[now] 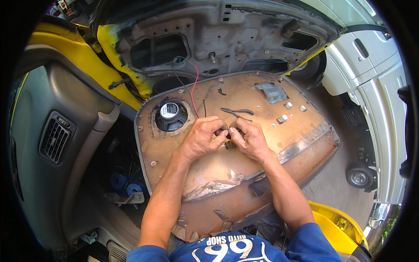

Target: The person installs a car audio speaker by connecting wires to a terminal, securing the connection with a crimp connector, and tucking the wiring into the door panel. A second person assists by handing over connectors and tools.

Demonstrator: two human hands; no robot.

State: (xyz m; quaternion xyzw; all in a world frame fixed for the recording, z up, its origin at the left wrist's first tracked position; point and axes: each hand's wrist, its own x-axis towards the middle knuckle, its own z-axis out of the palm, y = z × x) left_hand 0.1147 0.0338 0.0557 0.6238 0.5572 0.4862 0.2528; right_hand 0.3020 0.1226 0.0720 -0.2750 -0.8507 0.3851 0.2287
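Note:
Over a brown door trim panel [174,153], lying with its back face up, my left hand [204,136] and right hand [248,137] meet fingertip to fingertip. Both are closed in a pinch around a small dark thing, mostly hidden by the fingers. A red wire [196,83] and a thin dark wire [187,87] hang from the metal door shell [200,48] and run down behind my left hand; their ends are hidden. Just beyond my fingers lie black-handled pliers [237,112]. A round black speaker [171,115] sits in the panel, left of my left hand.
Small white clips [283,118] and a silver patch [271,93] sit on the panel's right part. A dark dashboard [65,100] with an air vent stands at the left, above blue spools [124,183]. A white vehicle [371,87] is parked at the right.

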